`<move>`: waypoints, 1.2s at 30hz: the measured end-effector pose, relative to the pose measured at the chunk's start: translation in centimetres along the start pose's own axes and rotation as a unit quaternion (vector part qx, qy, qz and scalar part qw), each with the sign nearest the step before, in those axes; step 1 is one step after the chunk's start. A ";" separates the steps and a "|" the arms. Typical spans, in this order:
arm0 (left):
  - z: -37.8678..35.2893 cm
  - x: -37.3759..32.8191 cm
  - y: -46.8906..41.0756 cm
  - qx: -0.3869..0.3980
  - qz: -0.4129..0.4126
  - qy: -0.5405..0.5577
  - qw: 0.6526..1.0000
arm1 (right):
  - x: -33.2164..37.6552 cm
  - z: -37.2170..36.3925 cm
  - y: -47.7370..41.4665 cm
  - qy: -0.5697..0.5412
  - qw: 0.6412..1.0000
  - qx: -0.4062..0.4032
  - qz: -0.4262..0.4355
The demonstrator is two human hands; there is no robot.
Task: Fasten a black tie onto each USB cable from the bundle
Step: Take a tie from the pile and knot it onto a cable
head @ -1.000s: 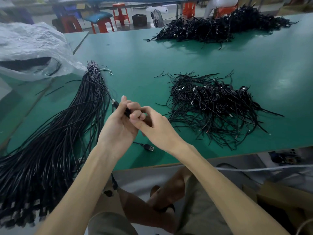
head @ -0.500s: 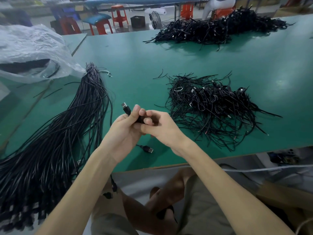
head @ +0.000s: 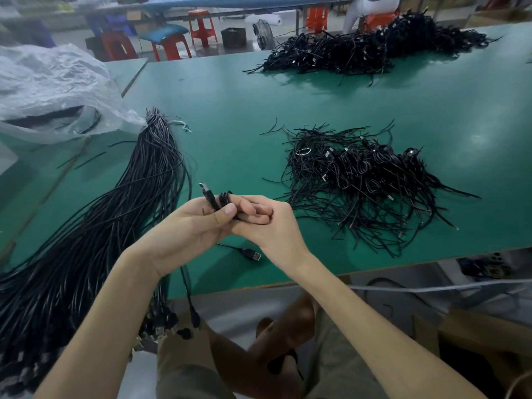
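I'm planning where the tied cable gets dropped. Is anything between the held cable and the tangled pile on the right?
Nothing visible. The left hand and right hand grip the cable; only bare green table separates it from the pile. A loose USB plug lies nearer the table edge, off that line.

On the surface [head: 230, 110], the cable bundle [head: 115, 214] runs along the left from far to the near edge, with a plastic bag [head: 51, 90] beside its far end, further left. One cable pile [head: 365, 182] sits right of centre, another pile [head: 359, 50] far right. Between the bundle and the nearer pile, the left hand [head: 190, 231] and right hand [head: 267, 226] hold a USB cable [head: 208, 194] above a loose plug [head: 253, 254].
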State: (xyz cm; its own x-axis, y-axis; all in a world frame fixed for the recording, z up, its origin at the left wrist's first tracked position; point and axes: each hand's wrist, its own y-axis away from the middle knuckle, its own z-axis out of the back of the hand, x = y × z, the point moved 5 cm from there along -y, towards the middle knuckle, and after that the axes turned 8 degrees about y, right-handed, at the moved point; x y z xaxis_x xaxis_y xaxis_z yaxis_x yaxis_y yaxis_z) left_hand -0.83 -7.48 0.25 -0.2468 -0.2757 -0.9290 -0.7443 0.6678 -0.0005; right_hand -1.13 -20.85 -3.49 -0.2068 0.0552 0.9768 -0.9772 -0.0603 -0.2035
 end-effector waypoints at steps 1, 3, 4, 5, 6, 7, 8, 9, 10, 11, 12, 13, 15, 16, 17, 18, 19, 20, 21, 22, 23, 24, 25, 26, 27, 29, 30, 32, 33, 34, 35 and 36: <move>0.0 0.1 -0.1 -0.007 -0.007 0.002 1.000 | 0.0 0.1 0.0 0.008 1.000 -0.015 0.002; 0.0 0.4 -0.4 -0.043 -0.030 0.003 0.999 | 0.0 0.5 -0.2 0.026 0.998 -0.049 -0.006; 0.1 0.7 -0.6 -0.070 -0.043 0.002 0.997 | -0.1 0.9 -0.3 0.042 0.997 -0.062 -0.012; 0.3 1.0 -0.7 -0.094 -0.053 0.001 0.994 | -0.1 1.2 -0.5 0.063 0.996 -0.067 -0.012; 0.4 1.2 -0.8 -0.111 -0.057 0.000 0.992 | 0.0 1.3 -0.7 0.086 0.994 -0.063 -0.008; 0.5 1.4 -0.8 -0.118 -0.057 -0.001 0.991 | 0.2 1.3 -0.7 0.104 0.993 -0.054 -0.002; 0.5 1.5 -0.8 -0.119 -0.055 -0.009 0.991 | 0.2 1.3 -0.7 0.114 0.992 -0.045 0.002; 0.6 1.4 -0.7 -0.119 -0.053 -0.026 0.991 | 0.3 1.4 -0.7 0.123 0.992 -0.041 0.007; 0.7 1.3 -0.7 -0.121 -0.051 -0.052 0.990 | 0.3 1.5 -0.6 0.133 0.990 -0.040 0.011; 0.8 1.2 -0.6 -0.128 -0.048 -0.084 0.987 | 0.3 1.6 -0.7 0.148 0.988 -0.040 0.015; 1.0 1.2 -0.5 -0.144 -0.042 -0.114 0.982 | 0.2 1.7 -0.6 0.169 0.985 -0.038 0.022; 1.2 1.2 -0.4 -0.167 -0.037 -0.144 0.975 | 0.2 1.7 -0.6 0.192 0.980 -0.035 0.031; 1.6 1.2 -0.1 -0.208 -0.030 -0.201 0.957 | 0.4 1.6 -0.4 0.223 0.973 -0.036 0.051; 1.7 1.2 0.0 -0.219 -0.029 -0.219 0.951 | 0.5 1.6 -0.3 0.233 0.970 -0.036 0.058; 1.8 1.1 0.1 -0.225 -0.028 -0.226 0.947 | 0.6 1.5 -0.3 0.244 0.967 -0.034 0.065; 2.0 1.0 0.2 -0.236 -0.030 -0.229 0.944 | 0.7 1.5 -0.3 0.259 0.963 -0.029 0.069; 2.3 0.9 0.3 -0.255 -0.033 -0.227 0.940 | 0.7 1.5 -0.3 0.276 0.958 -0.021 0.070; 2.6 0.8 0.4 -0.277 -0.034 -0.220 0.935 | 0.6 1.5 -0.2 0.296 0.953 -0.008 0.070; 2.9 0.8 0.4 -0.298 -0.029 -0.212 0.930 | 0.6 1.6 -0.2 0.322 0.944 0.007 0.073; 3.1 0.9 0.4 -0.310 -0.020 -0.220 0.925 | 0.5 1.5 -0.2 0.352 0.932 0.024 0.081; 3.1 1.0 0.3 -0.312 -0.009 -0.254 0.915 | 0.5 1.4 -0.1 0.382 0.919 0.040 0.093; 3.1 1.1 0.1 -0.304 0.000 -0.308 0.902 | 0.5 1.2 0.1 0.407 0.906 0.056 0.104; 2.9 1.1 -0.1 -0.288 0.003 -0.363 0.886 | 0.5 1.1 0.2 0.429 0.893 0.070 0.112; 2.7 1.1 -0.3 -0.272 0.000 -0.409 0.871 | 0.4 1.0 0.3 0.447 0.884 0.080 0.116; 2.4 1.0 -0.4 -0.258 -0.005 -0.443 0.858 | 0.3 1.0 0.4 0.460 0.876 0.084 0.116; 2.0 1.0 -0.7 -0.234 0.000 -0.485 0.842 | 0.3 1.1 0.5 0.484 0.863 0.084 0.117; 1.8 1.0 -0.9 -0.220 0.012 -0.504 0.835 | 0.3 1.1 0.6 0.495 0.856 0.085 0.119; 1.7 1.0 -1.1 -0.187 0.045 -0.551 0.812 | 0.5 1.0 0.7 0.513 0.843 0.098 0.131; 1.6 1.0 -1.3 -0.169 0.065 -0.576 0.797 | 0.7 0.9 0.8 0.516 0.838 0.105 0.140; 1.6 1.2 -1.5 -0.148 0.087 -0.597 0.784 | 0.8 0.9 0.8 0.520 0.833 0.111 0.151; 1.6 1.4 -1.7 -0.126 0.109 -0.612 0.773 | 0.8 0.9 0.8 0.529 0.825 0.117 0.163; 1.5 1.6 -1.9 -0.108 0.129 -0.622 0.765 | 0.9 0.8 0.7 0.540 0.815 0.121 0.175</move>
State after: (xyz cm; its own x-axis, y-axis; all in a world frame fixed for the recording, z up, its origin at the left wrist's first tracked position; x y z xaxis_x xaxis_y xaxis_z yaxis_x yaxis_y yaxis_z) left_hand 1.11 -8.10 -1.84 0.2794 0.8066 -0.5209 -0.8883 0.4231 0.1785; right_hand -1.99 -21.66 -2.76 -0.5202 0.8284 0.2077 -0.8381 -0.4484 -0.3108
